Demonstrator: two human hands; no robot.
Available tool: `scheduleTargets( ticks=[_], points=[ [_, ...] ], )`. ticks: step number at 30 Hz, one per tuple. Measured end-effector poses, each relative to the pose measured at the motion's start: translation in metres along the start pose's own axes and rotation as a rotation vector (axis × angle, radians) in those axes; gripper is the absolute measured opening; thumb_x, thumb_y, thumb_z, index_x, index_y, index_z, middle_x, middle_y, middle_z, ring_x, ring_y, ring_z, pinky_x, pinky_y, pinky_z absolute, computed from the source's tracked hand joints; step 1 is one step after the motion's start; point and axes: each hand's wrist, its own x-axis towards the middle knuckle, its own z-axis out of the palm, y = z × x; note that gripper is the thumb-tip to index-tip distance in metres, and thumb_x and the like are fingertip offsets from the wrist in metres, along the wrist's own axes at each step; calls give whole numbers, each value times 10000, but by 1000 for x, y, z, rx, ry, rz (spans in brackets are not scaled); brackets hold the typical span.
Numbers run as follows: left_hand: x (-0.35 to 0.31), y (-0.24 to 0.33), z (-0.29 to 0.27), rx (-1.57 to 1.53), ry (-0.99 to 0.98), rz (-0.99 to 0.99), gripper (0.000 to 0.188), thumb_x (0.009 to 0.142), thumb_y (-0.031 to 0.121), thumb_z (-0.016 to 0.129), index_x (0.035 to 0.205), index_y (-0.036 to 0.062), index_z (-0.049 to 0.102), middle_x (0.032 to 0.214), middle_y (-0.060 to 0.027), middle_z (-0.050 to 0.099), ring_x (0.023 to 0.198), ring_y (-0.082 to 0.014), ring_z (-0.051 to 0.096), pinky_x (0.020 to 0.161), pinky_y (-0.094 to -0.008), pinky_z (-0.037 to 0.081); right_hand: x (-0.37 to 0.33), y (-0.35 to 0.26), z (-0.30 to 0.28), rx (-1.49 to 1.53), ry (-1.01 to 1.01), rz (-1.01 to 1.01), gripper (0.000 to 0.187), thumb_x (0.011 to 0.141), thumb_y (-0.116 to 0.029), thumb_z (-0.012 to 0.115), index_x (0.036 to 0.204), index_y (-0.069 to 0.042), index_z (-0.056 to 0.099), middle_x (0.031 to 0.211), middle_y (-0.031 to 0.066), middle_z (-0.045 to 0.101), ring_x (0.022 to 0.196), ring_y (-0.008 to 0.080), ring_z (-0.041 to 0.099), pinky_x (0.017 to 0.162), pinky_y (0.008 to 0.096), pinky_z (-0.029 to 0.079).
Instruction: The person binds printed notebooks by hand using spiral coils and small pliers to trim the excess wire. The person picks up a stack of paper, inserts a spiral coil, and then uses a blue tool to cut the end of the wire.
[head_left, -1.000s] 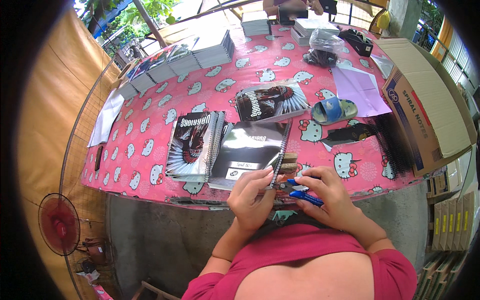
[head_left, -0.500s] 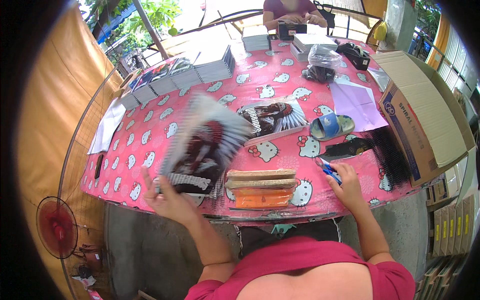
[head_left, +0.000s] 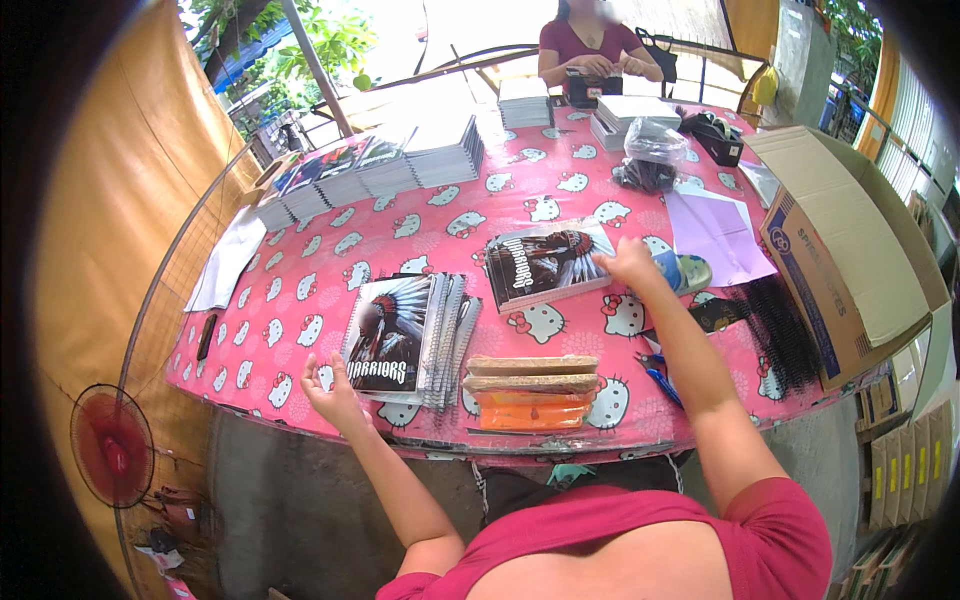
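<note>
My left hand (head_left: 338,398) is open, its fingers apart beside the lower left corner of a fanned stack of spiral notebooks (head_left: 385,335). Their covers show a figure in a feathered headdress. My right hand (head_left: 632,263) reaches forward with nothing in its grasp. Its fingertips are at the right edge of a second stack with the same cover (head_left: 548,262), which shows no spiral. Just right of that hand sits a blue slipper (head_left: 692,272), partly hidden by it. Blue-handled pliers (head_left: 660,382) lie under my right forearm.
Wrapped brown and orange blocks (head_left: 530,392) lie near the front edge. At right are black spiral coils (head_left: 778,335), purple paper (head_left: 725,235) and an open cardboard box (head_left: 815,275). Rows of notebooks (head_left: 385,165) stand at far left. Across the table (head_left: 330,250) sits another person (head_left: 600,50).
My left hand has let go of the notebook, which now lies on the fanned stack. The pliers have left my right hand for the table, and that hand has moved forward to the second stack.
</note>
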Motion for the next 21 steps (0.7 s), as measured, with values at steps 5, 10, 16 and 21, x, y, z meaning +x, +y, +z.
scheduleTargets(
  ticks=[5,10,16,21],
  points=[
    [-28,54,9,-179,-178,14,420,851,69,676,1223,9,491,1342,-143,469,1277,-250,416,1043,-382,371,7,-1,17,182,189,-93,422,844,-203,630,1133,44,448,1034,278,615,1001,385,613,813,481,484],
    [-84,95,50,-271,-362,79,525,817,71,713,1273,4,461,1341,-135,472,1282,-249,422,1018,-354,367,-69,13,-19,507,472,-514,263,862,-52,558,1032,4,365,789,238,580,751,392,620,641,501,479],
    [-107,110,56,-339,-906,-268,396,817,24,707,1174,-21,542,1086,-75,629,1083,-137,520,943,-307,405,-188,11,-26,858,200,-695,249,878,-60,592,1084,22,479,788,145,567,746,265,586,681,381,469],
    [-99,110,55,-64,-997,228,336,786,-8,701,1100,-2,584,968,-66,658,966,-167,589,894,-312,446,-206,24,-6,571,-94,-497,136,858,-76,583,874,40,652,848,264,594,861,422,564,804,436,452]
  ],
)
